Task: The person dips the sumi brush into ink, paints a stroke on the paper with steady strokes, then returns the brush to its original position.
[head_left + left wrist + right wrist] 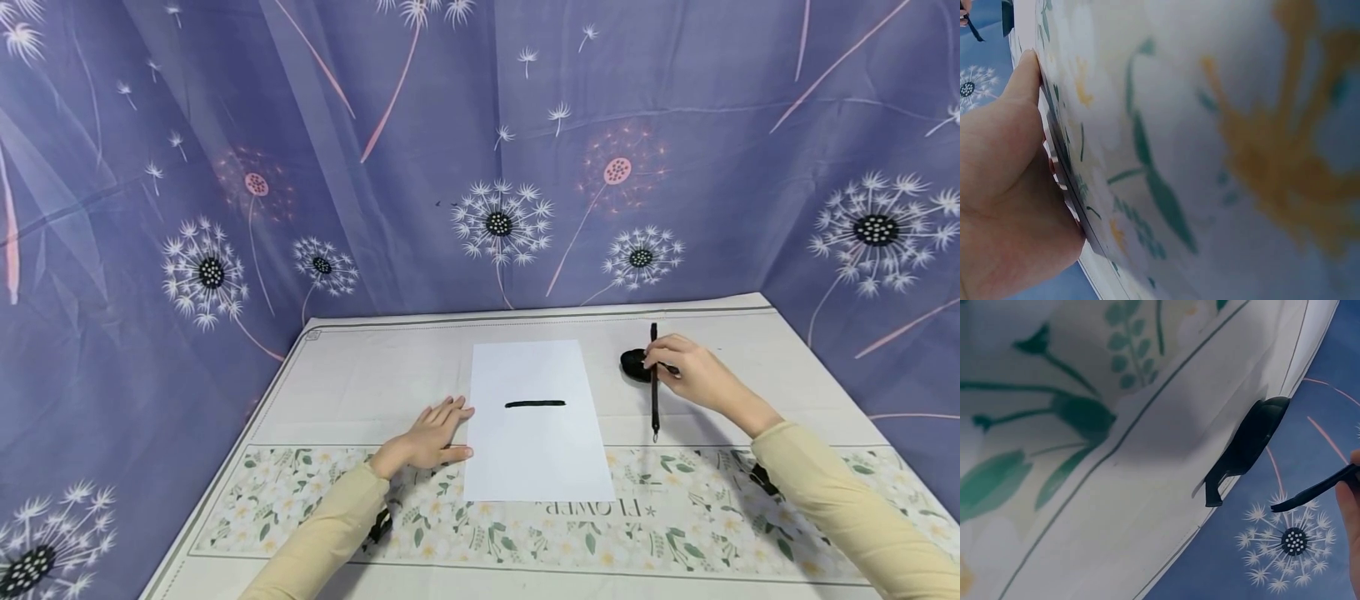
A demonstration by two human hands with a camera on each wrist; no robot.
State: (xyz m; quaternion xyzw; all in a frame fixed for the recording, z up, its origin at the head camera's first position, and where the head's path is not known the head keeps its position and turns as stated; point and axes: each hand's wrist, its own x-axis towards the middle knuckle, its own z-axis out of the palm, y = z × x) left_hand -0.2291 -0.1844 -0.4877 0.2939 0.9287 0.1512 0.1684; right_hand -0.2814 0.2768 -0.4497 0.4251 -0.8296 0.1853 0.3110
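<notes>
A sheet of white paper (536, 458) lies on the table with one short, thick black stroke (536, 404) across it. My left hand (431, 437) rests flat with spread fingers at the paper's left edge, thumb and a fingertip just over it; its palm side (1016, 169) shows in the left wrist view. To the right of the paper, my right hand (693, 372) pinches a slim black writing brush (655, 404) with a small loop at the end nearer me. Behind its fingers sits a black ink dish (634, 365), partly hidden; the dish (1254, 434) also appears in the right wrist view.
A pale cloth (360, 367) with a printed flower band (330, 508) covers the table. Purple curtains (420, 167) with dandelion prints hang behind and at both sides. Black wrist straps (381, 527) show at both forearms.
</notes>
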